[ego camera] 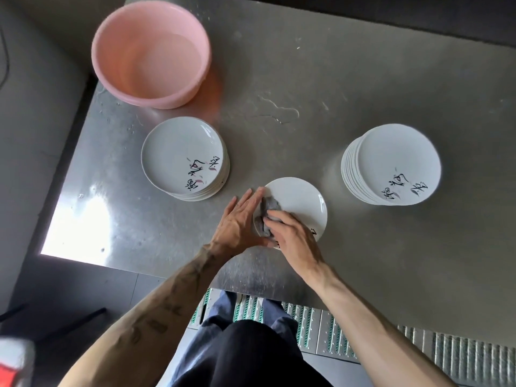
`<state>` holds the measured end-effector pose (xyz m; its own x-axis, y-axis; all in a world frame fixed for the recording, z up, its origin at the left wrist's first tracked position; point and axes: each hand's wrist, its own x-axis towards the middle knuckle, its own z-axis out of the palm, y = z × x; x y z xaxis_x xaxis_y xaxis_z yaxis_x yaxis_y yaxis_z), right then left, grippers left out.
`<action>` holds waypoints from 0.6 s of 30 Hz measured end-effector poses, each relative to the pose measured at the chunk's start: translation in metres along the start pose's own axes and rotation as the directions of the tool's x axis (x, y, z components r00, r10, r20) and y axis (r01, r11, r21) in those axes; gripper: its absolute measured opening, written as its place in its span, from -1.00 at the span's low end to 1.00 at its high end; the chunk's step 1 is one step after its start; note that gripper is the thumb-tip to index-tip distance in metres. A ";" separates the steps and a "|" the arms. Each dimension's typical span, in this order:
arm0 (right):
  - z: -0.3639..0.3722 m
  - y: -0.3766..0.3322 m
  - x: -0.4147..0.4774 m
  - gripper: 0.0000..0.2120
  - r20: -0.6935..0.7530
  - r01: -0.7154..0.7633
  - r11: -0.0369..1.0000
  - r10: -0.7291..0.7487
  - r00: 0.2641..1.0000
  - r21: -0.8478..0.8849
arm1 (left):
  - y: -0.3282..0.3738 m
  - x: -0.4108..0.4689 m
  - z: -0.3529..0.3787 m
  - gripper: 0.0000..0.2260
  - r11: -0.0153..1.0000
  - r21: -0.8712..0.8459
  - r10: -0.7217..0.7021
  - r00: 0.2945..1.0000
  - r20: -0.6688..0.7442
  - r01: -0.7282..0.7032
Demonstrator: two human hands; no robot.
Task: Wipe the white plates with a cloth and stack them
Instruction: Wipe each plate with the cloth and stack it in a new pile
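A single white plate (pixel 300 199) lies on the steel table near its front edge. A grey cloth (pixel 268 209) sits on the plate's left part. My right hand (pixel 293 236) presses down on the cloth with curled fingers. My left hand (pixel 240 219) lies against the plate's left rim with straight fingers. A short stack of white plates (pixel 178 155) with black brush lettering stands to the left. A taller stack of white plates (pixel 396 160) stands to the right.
A pink plastic basin (pixel 150 51) stands at the back left of the steel table (pixel 307 79). A small puddle of water (pixel 276 110) lies mid-table. The table's left edge runs beside a grey wall; ribbed floor panels (pixel 446 356) lie below the front edge.
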<state>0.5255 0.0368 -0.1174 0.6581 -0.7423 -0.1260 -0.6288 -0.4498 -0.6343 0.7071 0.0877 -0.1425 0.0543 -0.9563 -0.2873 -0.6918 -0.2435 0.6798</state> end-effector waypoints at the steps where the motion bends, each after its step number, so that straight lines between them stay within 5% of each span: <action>1: -0.001 -0.001 0.007 -0.59 0.019 0.001 1.000 -0.001 1.000 -0.011 | 0.000 -0.001 -0.001 0.24 1.000 0.004 0.003 1.000 0.001 -0.003; 4: -0.012 0.005 0.025 -0.66 -0.046 -0.008 0.999 0.005 0.999 -0.053 | -0.002 0.000 -0.001 0.27 1.000 0.017 0.003 1.000 0.010 -0.004; 10: -0.025 0.021 0.021 -0.63 -0.289 -0.297 0.948 0.254 0.923 -0.112 | -0.002 0.001 0.001 0.27 1.000 0.029 0.000 1.000 0.025 0.000; 18: 0.000 -0.010 0.006 -0.65 0.033 0.000 0.999 0.001 0.999 -0.037 | -0.001 -0.001 0.001 0.24 0.999 0.043 -0.003 1.000 -0.015 0.003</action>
<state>0.5353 0.0369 -0.1121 0.6707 -0.7260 -0.1516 -0.6435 -0.4681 -0.6056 0.7066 0.0889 -0.1436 0.0668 -0.9580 -0.2790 -0.7220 -0.2394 0.6492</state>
